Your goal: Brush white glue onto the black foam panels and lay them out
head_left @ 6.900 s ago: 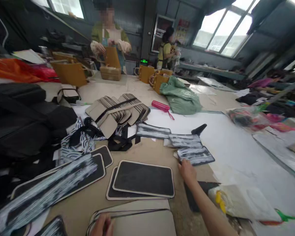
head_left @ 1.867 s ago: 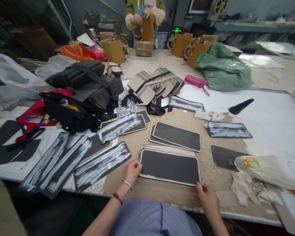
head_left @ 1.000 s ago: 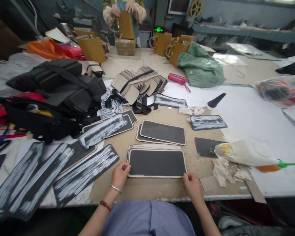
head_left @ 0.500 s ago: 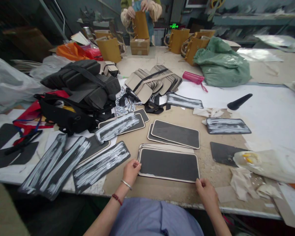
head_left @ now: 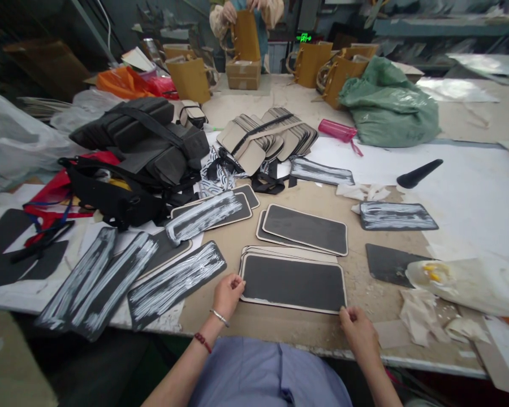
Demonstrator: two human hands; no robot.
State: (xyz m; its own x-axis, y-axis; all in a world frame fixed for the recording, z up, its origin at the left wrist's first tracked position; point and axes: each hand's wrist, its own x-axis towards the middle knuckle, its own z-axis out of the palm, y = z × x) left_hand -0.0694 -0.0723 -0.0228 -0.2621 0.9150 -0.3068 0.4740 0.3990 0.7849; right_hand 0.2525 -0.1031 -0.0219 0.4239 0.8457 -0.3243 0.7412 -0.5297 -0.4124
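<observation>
A black rectangular panel with a pale edge (head_left: pixel 292 282) lies on a small stack of similar panels in front of me. My left hand (head_left: pixel 229 293) pinches its left edge between thumb and fingers. At its lower right corner, my right hand (head_left: pixel 357 328) is closed on the edge in the same way. Just behind the stack rest two more pale-edged panels (head_left: pixel 307 228), one overlapping the other. To the left, a black panel streaked with white glue-like paste (head_left: pixel 176 282) lies near my left hand, with further streaked panels (head_left: pixel 112 282) beyond it.
Bundled beige panels (head_left: pixel 267 135) and black foam-like blocks (head_left: pixel 139 141) sit farther back. A green plastic bag (head_left: pixel 390 104), a pink pouch (head_left: pixel 337 130) and a black tool-like piece (head_left: pixel 419 173) are at right. A whitish bag (head_left: pixel 458 282) lies nearby. Across the table, a co-worker's hands hold a mustard-coloured bag (head_left: pixel 246 37).
The view has shifted slightly. Both of my hands stay at the same edges of the black panel, and the panels keep their places.
</observation>
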